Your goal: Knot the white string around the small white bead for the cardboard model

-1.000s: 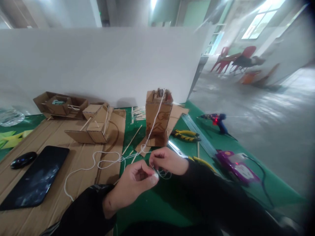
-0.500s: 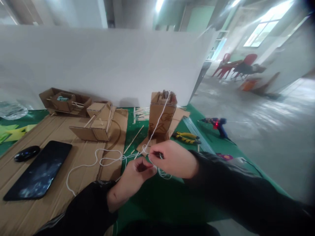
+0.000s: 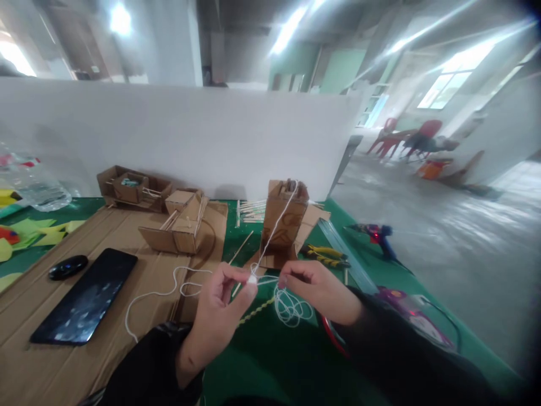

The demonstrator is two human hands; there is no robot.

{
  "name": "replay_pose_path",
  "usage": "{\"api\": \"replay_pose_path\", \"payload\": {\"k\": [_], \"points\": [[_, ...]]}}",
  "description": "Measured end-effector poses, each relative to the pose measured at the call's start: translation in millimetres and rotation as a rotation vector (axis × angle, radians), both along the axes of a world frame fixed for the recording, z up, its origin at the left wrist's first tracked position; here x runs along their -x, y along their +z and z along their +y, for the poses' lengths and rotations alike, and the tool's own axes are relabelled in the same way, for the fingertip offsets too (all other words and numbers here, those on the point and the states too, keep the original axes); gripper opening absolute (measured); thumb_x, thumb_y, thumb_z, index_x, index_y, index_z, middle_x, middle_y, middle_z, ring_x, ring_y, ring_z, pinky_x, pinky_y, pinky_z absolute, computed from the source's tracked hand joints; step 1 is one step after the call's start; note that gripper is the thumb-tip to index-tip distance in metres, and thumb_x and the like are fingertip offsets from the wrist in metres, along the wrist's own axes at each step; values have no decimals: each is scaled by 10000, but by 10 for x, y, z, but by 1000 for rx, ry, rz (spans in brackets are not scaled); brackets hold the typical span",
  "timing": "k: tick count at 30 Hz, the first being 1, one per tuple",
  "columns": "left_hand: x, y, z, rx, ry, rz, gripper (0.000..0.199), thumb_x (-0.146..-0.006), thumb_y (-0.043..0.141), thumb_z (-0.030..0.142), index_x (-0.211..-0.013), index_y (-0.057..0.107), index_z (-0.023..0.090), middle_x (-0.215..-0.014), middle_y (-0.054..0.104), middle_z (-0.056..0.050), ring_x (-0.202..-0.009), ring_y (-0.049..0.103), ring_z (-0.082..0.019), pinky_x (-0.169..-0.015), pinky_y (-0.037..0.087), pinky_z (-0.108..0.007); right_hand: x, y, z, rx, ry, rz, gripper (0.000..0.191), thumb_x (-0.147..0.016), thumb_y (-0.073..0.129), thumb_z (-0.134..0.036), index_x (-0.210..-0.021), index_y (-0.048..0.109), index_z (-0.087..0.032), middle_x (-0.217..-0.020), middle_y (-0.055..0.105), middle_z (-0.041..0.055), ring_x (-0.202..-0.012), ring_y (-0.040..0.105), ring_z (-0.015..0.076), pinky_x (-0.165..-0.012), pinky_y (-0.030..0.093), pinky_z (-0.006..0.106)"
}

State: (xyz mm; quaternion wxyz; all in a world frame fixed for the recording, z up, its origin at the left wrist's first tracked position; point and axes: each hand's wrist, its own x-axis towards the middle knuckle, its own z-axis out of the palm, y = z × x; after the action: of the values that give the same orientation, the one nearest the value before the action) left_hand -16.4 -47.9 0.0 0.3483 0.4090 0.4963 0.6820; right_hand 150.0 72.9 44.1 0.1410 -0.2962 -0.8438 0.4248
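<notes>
A white string [image 3: 277, 225] runs from the top of an upright cardboard tower [image 3: 284, 223] down to my hands. My left hand [image 3: 226, 299] pinches it at a small white lump between thumb and forefinger. To the right, my right hand [image 3: 315, 286] pinches another stretch of the same string, with a short span between the two hands. Loose coils [image 3: 291, 309] of string hang below my right hand's fingertips. More string curls leftward over the cardboard sheet [image 3: 156, 307].
A phone [image 3: 87, 296] and a black mouse [image 3: 68, 267] lie at left, beyond them two cardboard constructions [image 3: 181, 223]. Right of the tower are yellow-handled pliers [image 3: 325, 255] and a cordless tool [image 3: 376, 234]. A white panel [image 3: 203, 135] stands behind.
My hands have moved apart, and string now spans between them. The white lump at my left fingertips has come into sight. The camera view has tilted up slightly.
</notes>
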Motion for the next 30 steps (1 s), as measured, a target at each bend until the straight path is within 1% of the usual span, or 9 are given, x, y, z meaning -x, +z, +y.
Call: {"api": "replay_pose_path", "payload": {"k": [2,5,7,10,13,18,23,27,30], "points": [[-22,38,-83,-29,-42,95,110,-826,653,208,-918,594,211,-860,633,0,-809,605,-127,-750,476,-219,14,-20,-11,48,27,39,250,-850,513,-299,-725,647,-128,-639,593,9,-566,492,118,-534,370,221],[-47,44,-166,-34,-96,214,100,-830,643,206,-929,633,213,-870,639,-10,-827,605,-143,-770,480,-232,47,-9,5,60,41,73,246,-849,527,-293,-724,651,-122,-667,608,16,-605,508,123,-582,391,227],[-55,29,-193,32,-137,212,80,-843,632,227,-918,652,211,-872,652,-16,-823,609,-147,-758,480,-230,56,16,20,48,39,69,237,-849,528,-282,-726,653,-123,-672,610,15,-613,511,123,-593,395,228],[-73,5,-218,158,-206,155,129,-848,632,280,-955,663,216,-899,678,-26,-827,624,-154,-745,482,-228,53,67,21,23,35,27,234,-847,525,-269,-717,654,-123,-646,601,10,-590,499,118,-571,383,223],[-107,-3,-237,230,-258,145,160,-854,621,316,-967,667,212,-912,697,-38,-848,635,-170,-758,483,-238,52,124,3,-9,47,5,241,-848,514,-260,-703,650,-125,-635,599,11,-581,499,116,-558,377,220],[-173,-16,-243,294,-255,194,150,-855,604,318,-911,668,194,-890,707,-47,-831,634,-183,-746,475,-246,67,161,-34,-86,51,-17,223,-840,518,-244,-701,653,-134,-597,577,-11,-546,478,99,-526,359,204],[-206,-95,-227,334,-297,251,155,-851,598,320,-881,659,181,-851,694,-43,-800,620,-185,-721,463,-253,113,81,-111,-166,80,-73,194,-821,536,-222,-680,644,-146,-554,549,-33,-505,445,79,-495,318,194],[-221,-184,-188,359,-310,239,140,-837,606,295,-869,649,166,-836,690,-51,-788,619,-198,-714,462,-269,167,32,-214,-270,106,-117,168,-801,548,-190,-656,629,-161,-559,569,-34,-508,454,77,-505,293,202],[-241,-217,-155,327,-326,191,121,-823,615,252,-898,652,164,-879,700,-62,-823,629,-214,-745,471,-287,205,48,-326,-352,103,-169,153,-791,560,-191,-651,618,-171,-575,587,-28,-513,461,81,-512,277,211]]}}
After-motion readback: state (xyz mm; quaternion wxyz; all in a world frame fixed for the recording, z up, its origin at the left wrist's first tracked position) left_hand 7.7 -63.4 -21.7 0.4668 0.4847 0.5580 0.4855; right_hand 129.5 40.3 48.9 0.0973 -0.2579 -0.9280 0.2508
